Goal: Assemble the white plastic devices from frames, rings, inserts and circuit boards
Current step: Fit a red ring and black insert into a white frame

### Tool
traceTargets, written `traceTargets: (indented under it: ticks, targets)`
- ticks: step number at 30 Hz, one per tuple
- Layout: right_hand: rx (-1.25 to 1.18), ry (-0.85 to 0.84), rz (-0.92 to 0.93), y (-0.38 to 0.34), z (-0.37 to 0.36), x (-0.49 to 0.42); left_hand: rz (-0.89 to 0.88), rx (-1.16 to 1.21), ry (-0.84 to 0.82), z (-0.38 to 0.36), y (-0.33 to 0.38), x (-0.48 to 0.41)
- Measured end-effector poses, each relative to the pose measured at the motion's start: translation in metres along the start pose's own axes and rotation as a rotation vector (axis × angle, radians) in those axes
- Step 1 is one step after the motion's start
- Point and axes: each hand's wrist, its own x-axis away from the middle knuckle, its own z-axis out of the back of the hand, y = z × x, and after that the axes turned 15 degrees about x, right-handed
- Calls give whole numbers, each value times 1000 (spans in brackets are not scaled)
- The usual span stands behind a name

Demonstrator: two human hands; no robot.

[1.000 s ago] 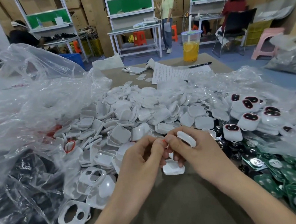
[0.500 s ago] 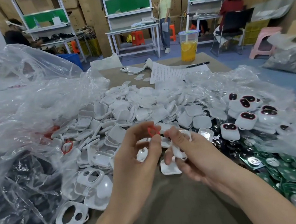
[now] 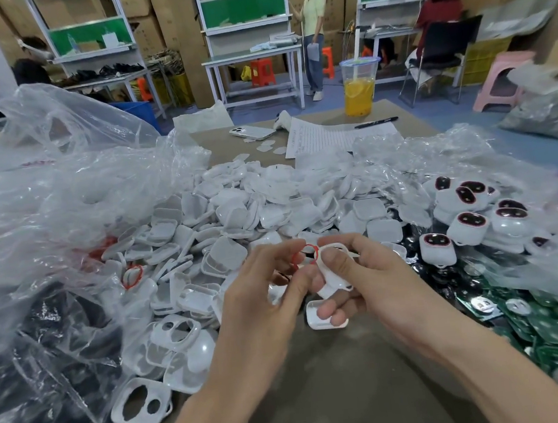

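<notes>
Lead: Since half a second ago, the left hand (image 3: pixel 263 302) has carried the red ring (image 3: pixel 315 251) across to the white frame (image 3: pixel 337 267), and the right hand (image 3: pixel 377 280) has turned this frame upward. Where are they now?

Trainee: Both are held above the table (image 3: pixel 341 394), just in front of the pile of white inserts (image 3: pixel 270 212). The ring touches the upper end of the frame. It looks not yet seated, but I cannot see the groove.

Lead: And the fingers?

Trainee: The left fingers (image 3: pixel 285 249) are narrow and pinch the ring at its left side. The right fingers curl round the frame, and the thumb lies on its face.

Lead: Good. For this step I think you should start the ring at one end of the opening. Then walk it round with the thumb, little by little. Do not stretch it, because a thin ring may twist or jump out.

Trainee: Should I keep the frame still?

Lead: Yes, hold it firm with the right hand. Afterwards check that the red line is even all round, as on the finished devices (image 3: pixel 436 246).
</notes>
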Motion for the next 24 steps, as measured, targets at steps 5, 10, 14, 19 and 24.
traceTargets:
  ticks: [5, 10, 14, 19, 24]
  targets:
    - [-33, -18, 3, 10, -3, -7, -93, -110, -46, -5, -7, -3]
    - [-55, -33, 59, 13, -3, -7, -91, -92, -46, 0, -12, -5]
    - [-16, -71, 132, 12, -2, -7, -76, -54, -68, 2, -13, -6]
    - [8, -98, 182, 11, -5, -5, -91, -33, -53, 3, -12, -6]
    - [10, -110, 190, 11, -4, -5, -115, -43, -50, 3, -11, -5]
